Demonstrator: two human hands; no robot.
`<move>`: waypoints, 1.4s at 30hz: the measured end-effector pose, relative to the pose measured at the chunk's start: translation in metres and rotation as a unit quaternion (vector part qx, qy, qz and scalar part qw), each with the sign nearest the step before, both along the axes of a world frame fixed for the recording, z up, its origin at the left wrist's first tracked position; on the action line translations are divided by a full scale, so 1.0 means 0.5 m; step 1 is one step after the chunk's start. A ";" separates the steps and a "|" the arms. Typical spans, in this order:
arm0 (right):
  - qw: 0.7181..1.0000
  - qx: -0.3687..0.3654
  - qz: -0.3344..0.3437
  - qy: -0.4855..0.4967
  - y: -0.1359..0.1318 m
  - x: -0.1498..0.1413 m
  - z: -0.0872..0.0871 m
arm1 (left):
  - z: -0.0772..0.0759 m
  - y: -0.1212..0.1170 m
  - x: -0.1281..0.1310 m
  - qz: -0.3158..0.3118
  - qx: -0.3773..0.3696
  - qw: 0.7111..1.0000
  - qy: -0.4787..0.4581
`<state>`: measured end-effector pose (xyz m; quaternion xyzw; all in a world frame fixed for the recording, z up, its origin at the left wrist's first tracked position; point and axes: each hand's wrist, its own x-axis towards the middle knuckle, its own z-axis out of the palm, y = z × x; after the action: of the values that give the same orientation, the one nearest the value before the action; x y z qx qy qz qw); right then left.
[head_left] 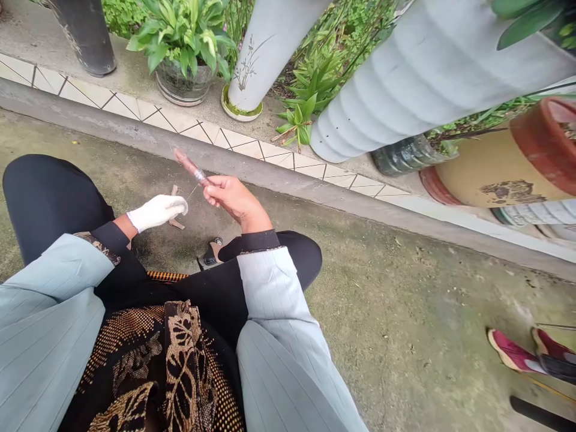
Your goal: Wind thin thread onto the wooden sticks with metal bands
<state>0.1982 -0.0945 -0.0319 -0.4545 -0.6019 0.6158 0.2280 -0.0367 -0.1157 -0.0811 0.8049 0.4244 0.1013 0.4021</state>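
My right hand (230, 198), bare, is closed round the lower end of a reddish-brown stick (185, 162), which tilts up and to the left. A band of shiny wire or thread (198, 174) is wound round the stick just above my fingers. From there a thin taut strand (193, 191) runs down to my left hand (157, 212). That hand wears a white knit glove, and its fingers are curled closed on the strand. Beyond the glove, small brown wooden pieces (177, 225) show near the ground, partly hidden by it.
My knees are spread on both sides. Ahead runs a low concrete ledge edged with white tiles (180, 123). On it stand a potted plant (184, 81), a white column-like pot (256, 60), a ribbed grey pot (360, 114) and a tan pot (486, 162). Another person's red shoes (513, 350) are at right.
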 end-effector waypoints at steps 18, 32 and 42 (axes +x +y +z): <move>0.808 0.085 0.238 -0.532 -0.006 -0.042 -0.026 | -0.009 0.010 -0.016 -0.089 0.215 0.949 0.213; 0.988 0.067 -0.058 -0.128 0.020 0.017 -0.020 | 0.015 0.009 -0.007 0.025 -0.021 0.999 -0.013; 0.871 0.127 0.097 -0.465 0.006 -0.029 -0.035 | -0.006 0.003 -0.006 -0.064 0.112 0.985 0.112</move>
<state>0.1836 -0.0913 -0.0494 -0.5947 -0.7524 0.2706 -0.0840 -0.0397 -0.1141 -0.0841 0.8764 0.4008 0.0313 0.2651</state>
